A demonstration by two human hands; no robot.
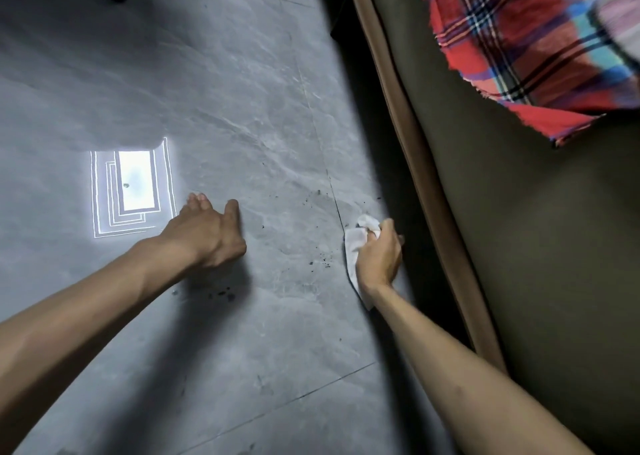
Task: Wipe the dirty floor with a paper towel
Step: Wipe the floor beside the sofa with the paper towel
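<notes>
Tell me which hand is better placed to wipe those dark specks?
The right hand: it grips the paper towel beside the dark specks. The left hand rests on the floor, holding nothing.

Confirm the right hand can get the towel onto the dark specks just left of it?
Probably yes. The right hand grips the paper towel beside the specks, with only bare floor between them. The left hand rests on the floor well off to the side.
</notes>
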